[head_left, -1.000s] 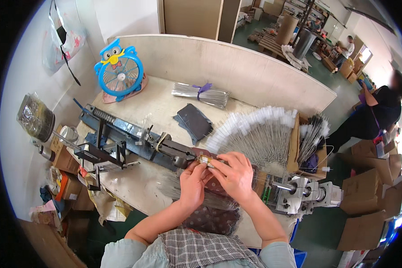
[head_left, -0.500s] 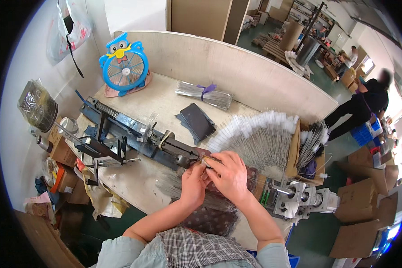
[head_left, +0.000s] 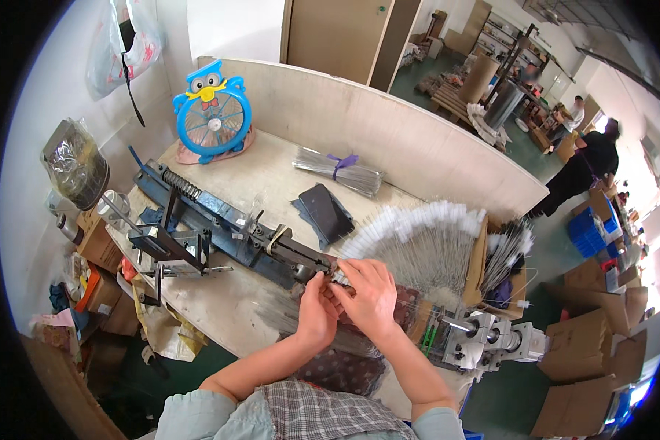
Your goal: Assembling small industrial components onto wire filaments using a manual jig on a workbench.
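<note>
Head view: my left hand point(head_left: 317, 312) and right hand point(head_left: 372, 299), machine point(head_left: 231, 226) to their left.
Both pinch a small, half-hidden piece point(head_left: 340, 277); white-tipped wires point(head_left: 418, 246) fan beyond them.

Fairly bright, even light falls across the bench point(head_left: 227, 315), leaving soft shadows; the floor point(head_left: 132, 389) by its front left corner is dim. Well past its right edge, white glare bleaches the background behind the boxes point(head_left: 578, 343). Black rings the fisheye view, the partition point(head_left: 359, 117) along the far edge bows, and distant heads point(head_left: 612, 130) blur.
</note>
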{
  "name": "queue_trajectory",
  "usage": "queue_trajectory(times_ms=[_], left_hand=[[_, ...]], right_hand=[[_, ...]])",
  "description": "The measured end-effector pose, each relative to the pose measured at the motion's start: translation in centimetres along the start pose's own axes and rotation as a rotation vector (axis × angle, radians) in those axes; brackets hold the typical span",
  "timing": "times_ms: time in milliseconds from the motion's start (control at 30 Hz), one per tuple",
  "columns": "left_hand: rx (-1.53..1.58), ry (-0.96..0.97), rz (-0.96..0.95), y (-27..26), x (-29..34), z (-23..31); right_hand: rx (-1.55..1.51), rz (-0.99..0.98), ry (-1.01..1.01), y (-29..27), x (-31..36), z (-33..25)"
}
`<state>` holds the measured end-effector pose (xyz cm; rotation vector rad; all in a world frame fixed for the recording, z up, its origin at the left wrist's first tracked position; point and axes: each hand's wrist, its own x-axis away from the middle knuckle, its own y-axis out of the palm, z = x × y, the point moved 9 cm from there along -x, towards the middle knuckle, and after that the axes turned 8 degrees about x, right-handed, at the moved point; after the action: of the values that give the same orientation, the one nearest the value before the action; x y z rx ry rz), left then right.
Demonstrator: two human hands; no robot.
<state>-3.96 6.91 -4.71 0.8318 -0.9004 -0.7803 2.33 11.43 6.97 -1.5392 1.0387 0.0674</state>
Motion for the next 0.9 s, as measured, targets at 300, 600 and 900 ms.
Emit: queue_trajectory(times_ms=[300, 600, 900], left_hand=[[0.017, -0.013, -0.036, 0.0, -0.1, -0.4], [-0.106, -0.002, -0.018, -0.3, -0.4, -0.7], [-0.073, 0.032, -0.027, 0.6, -0.1, -0.1]], right_hand=[[0.074, 0.033, 0.007, -1.5, 0.6, 0.6], [0.059, 0.045, -0.023, -2.2, 1.0, 1.0], [0.046, 0.042, 0.007, -2.2, 1.5, 1.6]])
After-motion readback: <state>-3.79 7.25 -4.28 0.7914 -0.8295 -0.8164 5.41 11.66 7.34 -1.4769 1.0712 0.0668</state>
